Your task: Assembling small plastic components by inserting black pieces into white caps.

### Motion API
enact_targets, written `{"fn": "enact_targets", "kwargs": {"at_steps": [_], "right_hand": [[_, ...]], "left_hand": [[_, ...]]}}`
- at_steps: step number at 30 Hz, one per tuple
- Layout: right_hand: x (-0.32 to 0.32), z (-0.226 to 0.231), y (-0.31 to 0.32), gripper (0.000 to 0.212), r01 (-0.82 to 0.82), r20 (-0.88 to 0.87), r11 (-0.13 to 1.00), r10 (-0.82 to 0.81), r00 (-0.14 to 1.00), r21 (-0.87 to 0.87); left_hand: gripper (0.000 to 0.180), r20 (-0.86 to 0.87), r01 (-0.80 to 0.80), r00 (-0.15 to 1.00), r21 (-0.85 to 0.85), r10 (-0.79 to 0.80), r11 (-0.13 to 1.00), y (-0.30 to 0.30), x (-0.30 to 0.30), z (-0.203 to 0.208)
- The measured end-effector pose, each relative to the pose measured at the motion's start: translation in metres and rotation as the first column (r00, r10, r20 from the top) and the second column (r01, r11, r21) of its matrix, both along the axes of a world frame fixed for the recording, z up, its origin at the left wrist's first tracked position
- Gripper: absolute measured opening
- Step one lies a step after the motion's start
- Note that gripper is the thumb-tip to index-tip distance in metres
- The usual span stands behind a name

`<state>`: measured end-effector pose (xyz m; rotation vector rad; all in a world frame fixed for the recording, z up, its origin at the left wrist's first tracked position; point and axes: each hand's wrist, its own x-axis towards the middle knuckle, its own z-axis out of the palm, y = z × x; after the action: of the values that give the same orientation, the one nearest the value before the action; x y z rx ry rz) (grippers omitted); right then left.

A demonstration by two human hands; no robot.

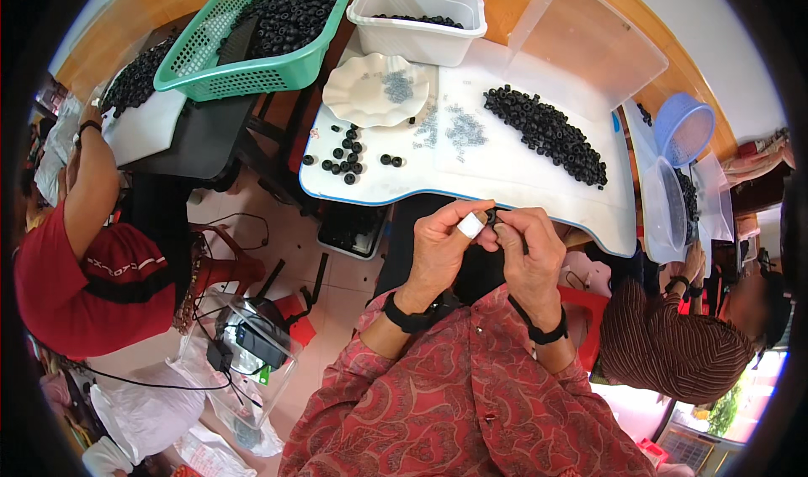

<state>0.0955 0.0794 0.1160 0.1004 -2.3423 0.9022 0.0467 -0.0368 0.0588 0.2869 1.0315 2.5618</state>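
My left hand [439, 245] and my right hand [534, 248] meet just off the front edge of the white table board [404, 178]. Pinched between their fingertips is a small black part [491, 217]; its exact shape is mostly covered by the fingers. A white wrap [470, 224] sits around my left thumb. Beyond my hands a long heap of black ring-like parts [547, 132] lies on the board. Tiny clear pieces [465, 128] are scattered left of that heap, with more on a scalloped cream plate [349, 98]. Several loose black parts [349, 167] lie near the board's left edge.
Behind the board stand a green basket [227, 88] and a white tub [417, 43], both holding black parts. A clear plastic lid [581, 35] leans at the back right. Co-workers sit left [101, 275] and right [673, 342]. A blue basket [686, 127] stands far right.
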Motion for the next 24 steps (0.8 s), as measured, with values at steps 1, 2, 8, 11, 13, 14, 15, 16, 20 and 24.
{"fn": "enact_targets", "kwargs": {"at_steps": [1, 2, 8, 11, 13, 14, 15, 16, 20, 24], "right_hand": [[0.001, 0.002, 0.0, 0.014, -0.022, 0.025, 0.999, 0.023, 0.999, -0.029], [0.001, 0.003, 0.001, 0.014, -0.044, 0.05, 0.997, 0.047, 0.998, -0.059], [0.002, -0.001, 0.014, 0.011, -0.082, 0.177, 0.952, 0.138, 0.974, -0.294], [0.002, 0.001, 0.019, 0.01, -0.098, 0.223, 0.899, 0.21, 0.952, -0.427], [0.002, 0.001, 0.023, 0.01, -0.094, 0.243, 0.882, 0.228, 0.943, -0.461], [0.002, 0.0, 0.025, 0.01, -0.09, 0.261, 0.865, 0.246, 0.933, -0.493], [0.002, 0.0, 0.026, 0.01, -0.089, 0.263, 0.865, 0.246, 0.933, -0.494], [0.002, -0.001, 0.028, 0.011, -0.097, 0.269, 0.831, 0.285, 0.92, -0.548], [0.001, -0.003, 0.028, 0.018, -0.146, 0.23, 0.712, 0.404, 0.885, -0.687], [-0.001, -0.006, 0.031, 0.023, -0.148, 0.237, 0.748, 0.382, 0.893, -0.647]], "left_hand": [[0.02, -0.013, 0.002, 1.0, 0.002, -0.002, 1.0, 0.0, 0.0, -0.001], [0.02, -0.026, 0.004, 1.0, 0.004, -0.004, 1.0, -0.001, -0.001, -0.002], [0.018, -0.059, 0.022, 0.998, -0.047, -0.025, 0.999, -0.003, -0.002, 0.0], [0.018, -0.068, 0.05, 0.996, -0.082, -0.056, 0.995, -0.004, -0.002, 0.002], [0.018, -0.078, 0.064, 0.994, -0.092, -0.071, 0.994, -0.006, -0.004, 0.003], [0.018, -0.09, 0.078, 0.992, -0.102, -0.087, 0.992, -0.006, -0.004, 0.003], [0.018, -0.088, 0.078, 0.992, -0.102, -0.088, 0.992, -0.007, -0.004, 0.004], [0.018, -0.102, 0.088, 0.99, -0.116, -0.1, 0.989, -0.008, -0.005, 0.005], [0.018, -0.127, 0.113, 0.983, -0.138, -0.131, 0.984, -0.01, -0.007, 0.004], [0.02, -0.155, 0.121, 0.977, -0.154, -0.145, 0.981, -0.011, -0.008, 0.003]]}}
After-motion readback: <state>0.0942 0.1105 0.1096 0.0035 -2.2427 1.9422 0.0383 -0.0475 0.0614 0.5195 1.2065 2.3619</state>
